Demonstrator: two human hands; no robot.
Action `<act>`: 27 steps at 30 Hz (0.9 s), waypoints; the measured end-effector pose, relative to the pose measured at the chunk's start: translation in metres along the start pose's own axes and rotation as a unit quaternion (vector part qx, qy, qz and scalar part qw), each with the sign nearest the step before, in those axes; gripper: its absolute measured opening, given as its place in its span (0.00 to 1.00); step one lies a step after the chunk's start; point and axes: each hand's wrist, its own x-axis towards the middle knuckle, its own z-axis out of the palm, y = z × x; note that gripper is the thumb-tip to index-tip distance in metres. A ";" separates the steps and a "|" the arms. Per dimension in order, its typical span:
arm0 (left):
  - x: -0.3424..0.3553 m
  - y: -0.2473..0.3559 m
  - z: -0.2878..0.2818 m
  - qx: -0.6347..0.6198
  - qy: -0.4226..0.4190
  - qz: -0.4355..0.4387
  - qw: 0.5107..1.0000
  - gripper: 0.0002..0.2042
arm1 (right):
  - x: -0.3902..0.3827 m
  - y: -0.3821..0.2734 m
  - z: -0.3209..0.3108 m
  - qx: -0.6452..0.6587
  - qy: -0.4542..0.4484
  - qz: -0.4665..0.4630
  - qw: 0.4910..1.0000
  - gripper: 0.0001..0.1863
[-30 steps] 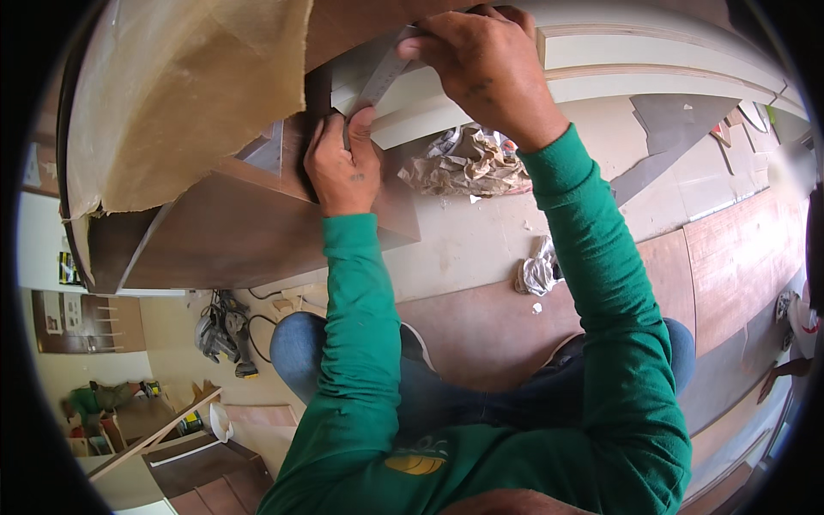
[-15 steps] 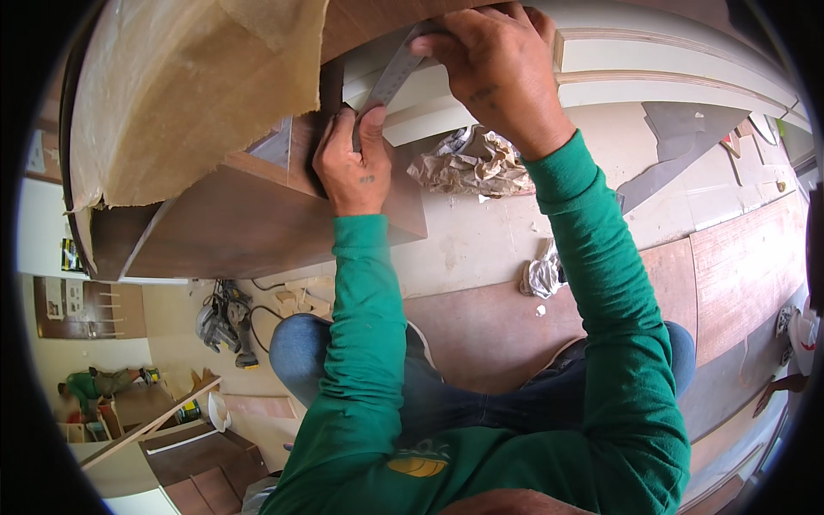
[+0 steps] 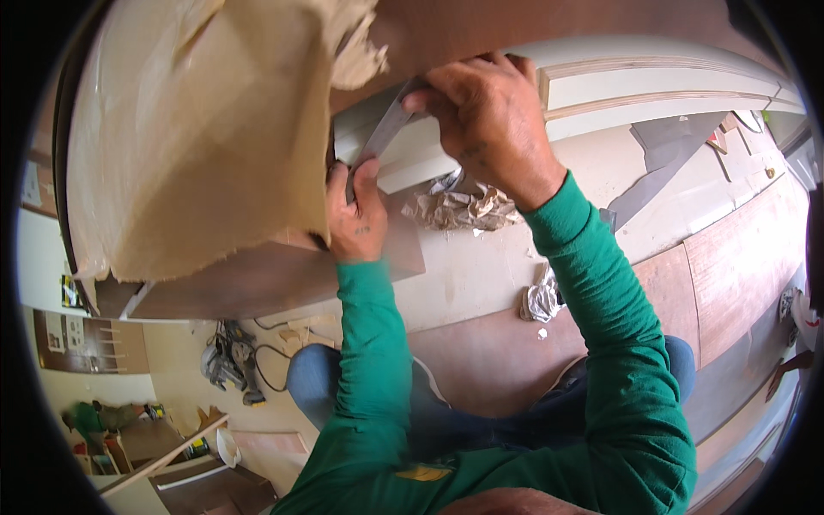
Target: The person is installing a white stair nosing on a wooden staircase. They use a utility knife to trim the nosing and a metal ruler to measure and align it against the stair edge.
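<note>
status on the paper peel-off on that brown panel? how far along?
Done: crumpled paper scraps lie on the floor, and part of the brown panel is bare. In hand: left hand and right hand grip a grey strip at the panel's edge. Left: a large torn tan paper sheet hangs over the panel.
</note>
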 end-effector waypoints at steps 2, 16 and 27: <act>0.000 0.004 -0.001 -0.018 -0.011 -0.018 1.000 0.31 | 0.000 0.001 -0.001 -0.001 -0.009 -0.003 1.000 0.02; 0.003 0.008 -0.010 -0.010 -0.071 -0.050 0.996 0.35 | -0.004 -0.002 -0.013 -0.049 -0.066 0.030 0.996 0.06; 0.012 0.003 -0.018 0.014 -0.119 -0.086 0.989 0.37 | 0.000 -0.006 -0.005 -0.022 -0.017 0.047 0.999 0.18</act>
